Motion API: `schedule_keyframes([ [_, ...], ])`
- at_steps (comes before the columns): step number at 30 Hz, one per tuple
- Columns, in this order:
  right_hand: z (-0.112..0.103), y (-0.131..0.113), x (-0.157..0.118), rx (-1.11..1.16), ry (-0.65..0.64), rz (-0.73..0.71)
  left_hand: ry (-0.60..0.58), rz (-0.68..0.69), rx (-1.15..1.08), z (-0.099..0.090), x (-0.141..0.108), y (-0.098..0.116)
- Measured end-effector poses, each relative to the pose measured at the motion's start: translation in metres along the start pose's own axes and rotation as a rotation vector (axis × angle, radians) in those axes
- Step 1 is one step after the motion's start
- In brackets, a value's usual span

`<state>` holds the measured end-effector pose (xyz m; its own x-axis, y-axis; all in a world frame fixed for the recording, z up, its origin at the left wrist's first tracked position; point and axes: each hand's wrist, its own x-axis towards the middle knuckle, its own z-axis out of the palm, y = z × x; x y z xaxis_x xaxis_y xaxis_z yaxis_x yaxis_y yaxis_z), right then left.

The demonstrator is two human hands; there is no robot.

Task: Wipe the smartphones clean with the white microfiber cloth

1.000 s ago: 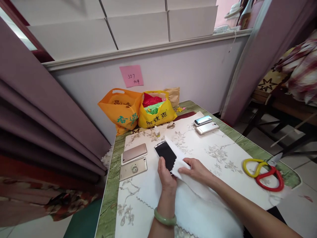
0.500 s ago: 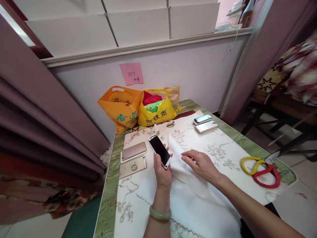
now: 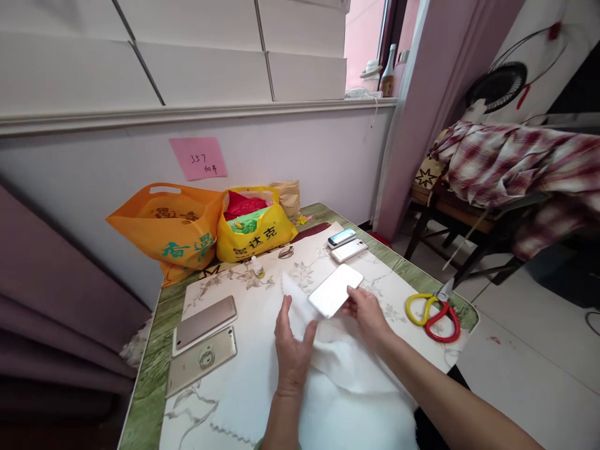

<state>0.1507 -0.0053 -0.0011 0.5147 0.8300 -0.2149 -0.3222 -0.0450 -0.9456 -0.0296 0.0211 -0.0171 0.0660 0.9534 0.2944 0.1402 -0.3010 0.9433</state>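
Note:
A white smartphone [image 3: 336,290] is held above the table by my right hand [image 3: 365,312], with thumb and fingers pinching its right lower edge. Its bright, plain side faces up. My left hand [image 3: 293,344] is beside the phone to the lower left, its thumb and fingers apart with nothing between them. A thin white cloth [image 3: 356,406] with a zigzag edge is spread under both hands, and part of it rises in a fold close to the left fingers. The green bangle on my left wrist is almost out of view.
Two phones, a rose-gold one [image 3: 206,324] and a gold one with a ring [image 3: 218,357], lie at left. Two more [image 3: 349,250] lie at the back right. Scissors [image 3: 434,315] rest at the right edge. Orange [image 3: 182,231] and yellow [image 3: 262,237] bags stand behind a small bottle [image 3: 257,267].
The phone has passed from my left hand to my right and moved rightward; its dark screen no longer shows. My left hand has opened. The view has turned to the right.

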Motion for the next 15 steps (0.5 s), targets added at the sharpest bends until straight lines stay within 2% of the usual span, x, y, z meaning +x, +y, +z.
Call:
schedule_keyframes([
  [2,-0.023,-0.004,0.027,-0.029,0.194,0.005,0.041,-0.086,0.051,0.001,0.001,-0.007],
  [5,-0.051,-0.009,0.065,-0.055,0.305,0.019,0.041,-0.155,0.113,0.002,0.002,-0.016],
  [10,-0.073,-0.012,0.106,-0.069,0.352,0.073,0.051,-0.113,0.147,0.001,0.003,-0.02],
  [15,-0.086,-0.011,0.126,-0.114,0.373,0.083,0.046,-0.124,0.132,0.0,0.003,-0.022],
])
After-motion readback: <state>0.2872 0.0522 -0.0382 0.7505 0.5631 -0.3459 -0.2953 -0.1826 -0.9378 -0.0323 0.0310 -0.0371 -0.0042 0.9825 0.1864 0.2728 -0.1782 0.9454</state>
